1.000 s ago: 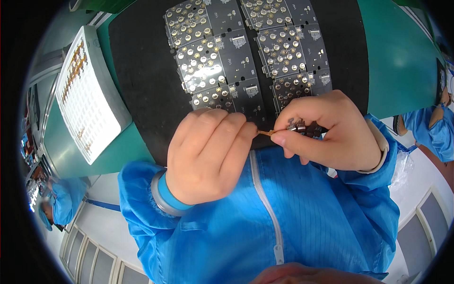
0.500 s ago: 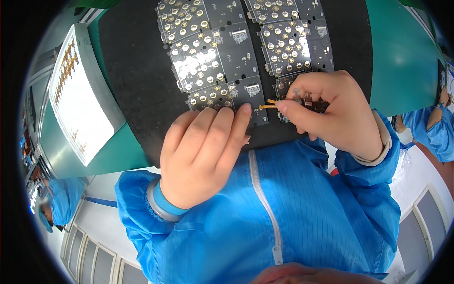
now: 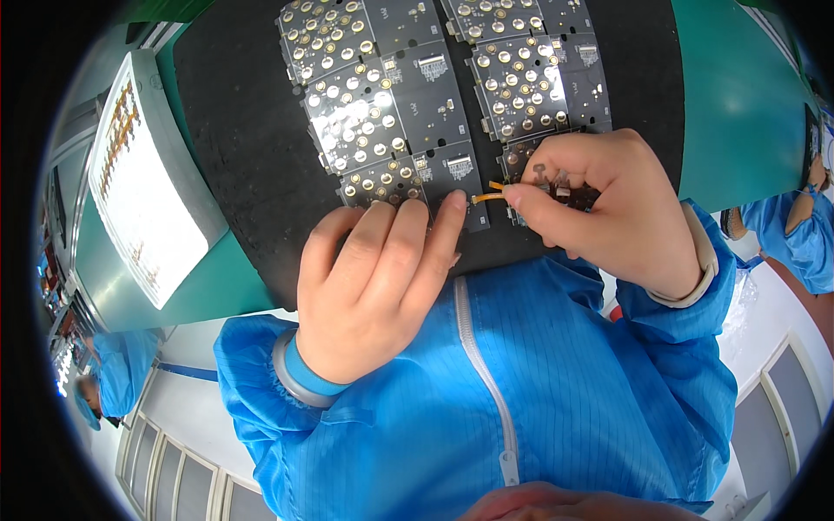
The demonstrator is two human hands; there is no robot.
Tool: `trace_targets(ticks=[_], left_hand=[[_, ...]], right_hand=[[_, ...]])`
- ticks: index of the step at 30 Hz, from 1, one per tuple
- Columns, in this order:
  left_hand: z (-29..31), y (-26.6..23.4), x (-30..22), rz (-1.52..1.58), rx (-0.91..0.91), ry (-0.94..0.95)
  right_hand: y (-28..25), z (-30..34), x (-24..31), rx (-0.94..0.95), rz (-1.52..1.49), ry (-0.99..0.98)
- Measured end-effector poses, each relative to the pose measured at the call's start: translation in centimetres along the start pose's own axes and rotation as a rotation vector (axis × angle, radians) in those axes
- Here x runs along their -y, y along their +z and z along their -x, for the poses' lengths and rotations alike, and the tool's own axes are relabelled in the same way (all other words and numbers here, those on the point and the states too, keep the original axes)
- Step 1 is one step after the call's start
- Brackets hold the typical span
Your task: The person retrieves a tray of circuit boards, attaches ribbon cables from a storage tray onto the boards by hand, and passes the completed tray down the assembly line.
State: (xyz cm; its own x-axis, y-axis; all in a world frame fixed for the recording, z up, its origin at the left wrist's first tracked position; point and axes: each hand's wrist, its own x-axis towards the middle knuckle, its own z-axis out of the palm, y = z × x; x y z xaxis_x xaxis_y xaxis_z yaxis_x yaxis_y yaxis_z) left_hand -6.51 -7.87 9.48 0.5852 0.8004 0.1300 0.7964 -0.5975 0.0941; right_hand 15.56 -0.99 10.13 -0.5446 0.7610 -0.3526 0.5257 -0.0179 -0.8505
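My left hand [image 3: 373, 269] lies over the near end of the left circuit board panel [image 3: 434, 108]. Its fingers are stretched out and press on the board, the index fingertip close to a small connector. In a pinch between thumb and index finger, my right hand [image 3: 612, 208] holds a flex cable [image 3: 488, 198] with thin orange tails. The tails point left and reach the right edge of the left panel; whether they touch it I cannot tell. A brown, dark part of the cable shows within the curled fingers. The right circuit board panel [image 3: 526, 78] lies partly under this hand.
Both panels carry rows of round metal domes and rest on a black mat [image 3: 234, 130] over a green tabletop [image 3: 730, 113]. A white sheet with an orange printed pattern [image 3: 152, 182] lies at the left. Other people in blue work at both far sides.
The left panel has shifted slightly to the left at its far end. My left hand has moved a little to the right, and the cable's tails slightly left. The right-hand pinch is kept.
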Motion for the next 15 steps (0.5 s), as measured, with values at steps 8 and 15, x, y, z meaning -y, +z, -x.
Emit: trace_targets(ticks=[8,15], left_hand=[[0.03,0.06,-0.05,-0.021,-0.002,0.006],[-0.47,0.44,-0.13,-0.034,-0.052,0.024]], right_hand=[[0.24,0.16,0.11,-0.046,0.044,-0.034],[0.5,0.12,-0.13,-0.111,0.033,-0.009]])
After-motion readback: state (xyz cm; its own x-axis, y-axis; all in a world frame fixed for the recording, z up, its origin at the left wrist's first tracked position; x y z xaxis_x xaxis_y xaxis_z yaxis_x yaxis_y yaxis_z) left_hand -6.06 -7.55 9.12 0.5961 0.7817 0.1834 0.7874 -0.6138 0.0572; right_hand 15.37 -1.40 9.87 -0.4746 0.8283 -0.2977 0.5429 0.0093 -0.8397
